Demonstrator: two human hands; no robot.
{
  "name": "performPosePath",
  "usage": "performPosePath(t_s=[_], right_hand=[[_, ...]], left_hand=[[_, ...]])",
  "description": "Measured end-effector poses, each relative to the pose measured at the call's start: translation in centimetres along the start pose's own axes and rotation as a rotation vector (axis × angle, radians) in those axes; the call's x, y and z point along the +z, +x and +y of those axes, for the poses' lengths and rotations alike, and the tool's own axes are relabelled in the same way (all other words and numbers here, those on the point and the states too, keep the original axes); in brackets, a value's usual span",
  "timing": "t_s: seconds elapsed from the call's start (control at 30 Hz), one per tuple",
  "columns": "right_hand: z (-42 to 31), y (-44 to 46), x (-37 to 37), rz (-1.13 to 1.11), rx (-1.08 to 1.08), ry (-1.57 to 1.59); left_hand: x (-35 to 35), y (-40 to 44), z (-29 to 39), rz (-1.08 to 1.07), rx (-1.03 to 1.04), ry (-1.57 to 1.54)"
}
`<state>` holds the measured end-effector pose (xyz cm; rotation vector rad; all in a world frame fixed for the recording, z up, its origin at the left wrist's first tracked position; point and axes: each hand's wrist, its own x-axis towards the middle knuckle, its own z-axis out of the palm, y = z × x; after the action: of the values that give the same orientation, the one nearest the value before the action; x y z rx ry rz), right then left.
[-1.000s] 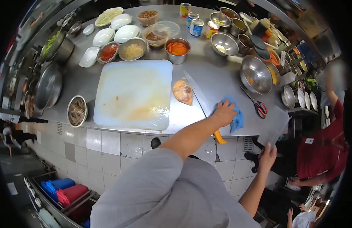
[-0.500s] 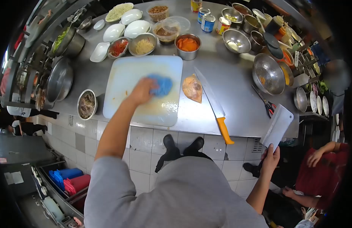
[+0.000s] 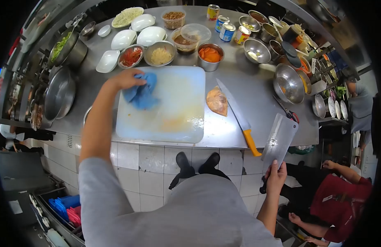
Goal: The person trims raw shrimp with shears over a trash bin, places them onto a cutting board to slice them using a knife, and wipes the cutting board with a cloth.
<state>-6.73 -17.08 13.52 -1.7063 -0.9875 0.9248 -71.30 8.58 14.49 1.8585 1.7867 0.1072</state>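
Note:
My left hand (image 3: 128,79) is closed on a blue cloth (image 3: 142,95), which hangs crumpled at the upper left of the white cutting board (image 3: 180,88). The board is wet and stained, with small crumbs on it. In my right hand (image 3: 275,177) is a cleaver (image 3: 282,135), its broad blade pointing up past the table's front edge. A piece of raw meat (image 3: 217,102) lies just right of the board. Beside it rests a long knife (image 3: 235,109), its yellow handle sticking out over the front edge.
Bowls of sliced carrots (image 3: 210,54), shredded food (image 3: 161,54) and red strips (image 3: 131,56) line the board's far side. Scissors (image 3: 290,113) and a large metal bowl (image 3: 289,83) are at right. A person in a red shirt (image 3: 342,197) is at lower right.
My left hand has moved the cloth from the board's upper right to its upper left. My right hand has drawn the cleaver a little leftward. The view has shifted slightly.

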Motion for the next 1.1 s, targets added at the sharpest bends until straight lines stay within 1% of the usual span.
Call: performPosePath(t_s=[0.03,0.07,0.13,0.17,0.23,0.27,0.33,0.37,0.47,0.5,0.53,0.57,0.6,0.63,0.67,0.7,0.77,0.8,0.83,0.87,0.93,1.0,1.03,1.07,1.1], right_hand=[[0.3,-0.6,0.5,-0.011,0.003,-0.039],[0.4,-1.3,1.2,-0.01,0.007,-0.05],[0.3,-1.9,2.5,-0.037,0.067,-0.026],[0.3,-1.7,3.2,-0.043,0.058,-0.034],[0.7,-2.4,4.7,-0.106,0.076,-0.026],[0.5,-2.6,5.6,-0.111,0.073,-0.026],[-0.6,-2.2,7.5,-0.211,0.149,-0.022],[-0.5,-1.6,8.1,-0.278,0.118,-0.067],[0.5,-0.6,11.4,-0.438,0.09,-0.165],[0.7,-0.6,12.8,-0.438,0.08,-0.163],[0.8,-0.6,14.5,-0.537,0.009,-0.24],[0.5,-0.8,16.5,-0.642,-0.067,-0.314],[-0.5,-1.3,18.6,-0.665,-0.082,-0.306],[-1.9,-2.2,20.5,-0.748,-0.092,-0.351],[-2.8,-3.2,22.3,-0.838,-0.105,-0.405],[-3.2,-4.2,24.2,-0.876,-0.122,-0.414],[-3.4,-5.9,28.0,-1.027,-0.122,-0.387],[-3.1,-6.8,29.6,-1.071,-0.146,-0.401],[-2.5,-7.7,31.0,-1.148,-0.136,-0.319],[-2.3,-8.6,32.2,-1.223,-0.12,-0.237],[-4.0,-10.5,33.0,-1.303,-0.093,-0.257],[-4.2,-11.3,33.1,-1.392,0.066,-0.374],[-4.5,-11.8,32.9,-1.406,0.062,-0.392],[-4.9,-12.3,32.8,-1.425,-0.061,-0.505],[-5.3,-12.7,32.8,-1.435,-0.187,-0.613]], left_hand=[[2.0,2.6,-2.0,0.002,0.042,-0.115],[5.8,3.5,-3.8,-0.005,0.041,-0.123],[11.8,2.2,-1.5,0.645,-0.135,0.279],[12.6,1.2,-2.4,0.651,-0.142,0.27],[13.2,-1.8,-4.1,0.45,0.188,0.236],[13.6,-4.3,-4.5,0.403,0.24,0.221],[14.4,-9.9,-4.3,0.334,0.314,0.185],[15.1,-12.4,-4.1,0.303,0.344,0.163],[15.7,-19.2,-1.6,0.268,0.352,0.136],[15.9,-20.8,-0.9,0.226,0.247,0.031],[15.8,-22.5,-0.5,0.19,0.131,-0.071],[15.7,-24.1,0.1,0.211,0.115,-0.063],[15.9,-25.4,1.3,0.352,0.068,-0.267],[16.3,-26.4,2.5,0.493,0.016,-0.474],[17.0,-27.0,4.2,0.654,0.063,-0.476],[17.9,-27.3,6.2,0.82,0.108,-0.473],[18.6,-27.7,10.4,0.908,0.208,-0.294],[19.7,-27.5,11.9,0.875,0.18,-0.243],[20.7,-27.6,12.5,0.839,0.148,-0.195],[21.5,-27.7,12.0,0.867,0.105,-0.192],[23.8,-27.4,9.5,0.974,-0.171,-0.151],[28.2,-26.2,3.5,1.185,-0.3,-0.187],[28.2,-27.0,1.2,1.105,-0.478,-0.478],[27.9,-28.3,-1.4,1.008,-0.64,-0.766],[29.5,-29.6,-5.4,0.957,-0.756,-0.787]])
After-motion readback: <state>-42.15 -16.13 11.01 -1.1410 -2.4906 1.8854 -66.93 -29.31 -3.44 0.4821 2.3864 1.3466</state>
